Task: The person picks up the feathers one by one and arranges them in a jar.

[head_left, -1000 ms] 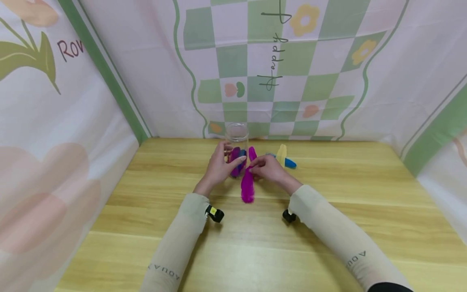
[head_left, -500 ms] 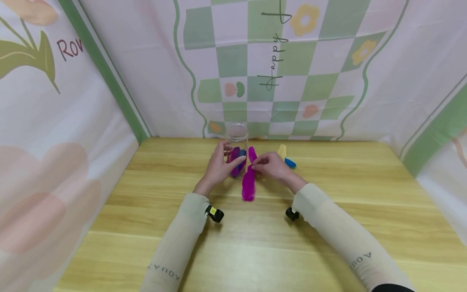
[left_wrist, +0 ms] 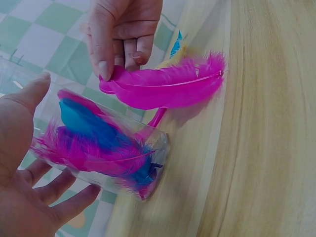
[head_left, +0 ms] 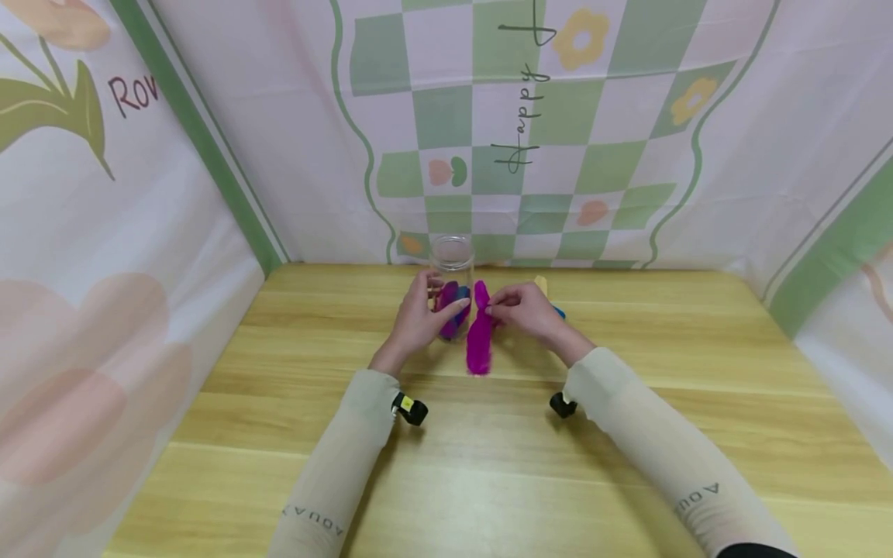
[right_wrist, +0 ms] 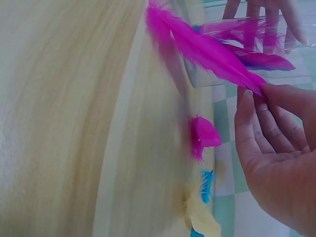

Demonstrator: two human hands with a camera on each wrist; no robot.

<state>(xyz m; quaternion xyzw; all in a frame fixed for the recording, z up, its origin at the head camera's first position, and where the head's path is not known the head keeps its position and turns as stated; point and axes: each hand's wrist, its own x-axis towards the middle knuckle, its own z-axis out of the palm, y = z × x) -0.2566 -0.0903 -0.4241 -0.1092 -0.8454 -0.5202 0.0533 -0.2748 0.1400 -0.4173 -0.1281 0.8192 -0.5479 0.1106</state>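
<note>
A clear jar (head_left: pixel 452 260) stands upright near the table's back edge, with magenta and blue feathers (left_wrist: pixel 96 133) inside it. My left hand (head_left: pixel 418 319) holds the jar, its thumb on the near side and its fingers on the far side. Just right of the jar, my right hand (head_left: pixel 525 316) pinches one end of a magenta feather (head_left: pixel 479 349) between thumb and forefinger. The feather's fluffy end points down toward the table in the head view. Beneath it, another magenta feather (right_wrist: pixel 205 136) lies on the table.
A yellow feather (right_wrist: pixel 203 217) and a blue feather (right_wrist: pixel 206 185) lie to the right of the jar, partly behind my right hand in the head view. A printed cloth (head_left: pixel 544 186) hangs along the wooden table's (head_left: pixel 474 480) back edge.
My right hand has shifted slightly right and away from me with the magenta feather, now covering more of the yellow and blue feathers. The left hand and the jar have stayed put.
</note>
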